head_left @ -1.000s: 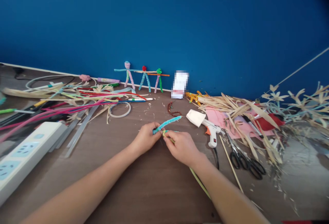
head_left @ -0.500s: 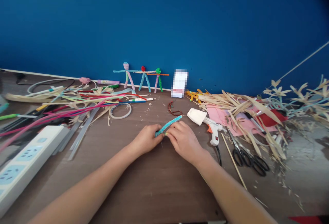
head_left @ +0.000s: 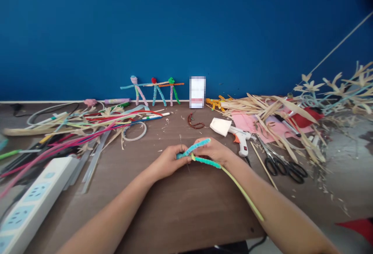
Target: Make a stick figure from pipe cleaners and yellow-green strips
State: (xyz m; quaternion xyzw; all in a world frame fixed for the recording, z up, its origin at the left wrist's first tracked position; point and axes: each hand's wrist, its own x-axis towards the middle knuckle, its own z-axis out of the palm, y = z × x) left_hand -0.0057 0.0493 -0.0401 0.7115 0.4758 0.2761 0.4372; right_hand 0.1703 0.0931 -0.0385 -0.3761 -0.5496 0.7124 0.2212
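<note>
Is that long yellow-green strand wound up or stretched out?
Stretched out where visible: the yellow-green strand runs from the teal coil down along the right forearm.

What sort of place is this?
Probably a craft workspace: a brown table by a blue wall, with a white glue gun, black-handled scissors and three fuzzy stick figures at the back.

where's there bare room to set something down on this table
Bare tabletop shows between the left forearm and right forearm, and between the power strip and left forearm. A smaller patch lies between the clear ring and the left hand. It's crowded at back left with coloured strands, and at right with the glue gun, scissors and dried leaves.
</note>
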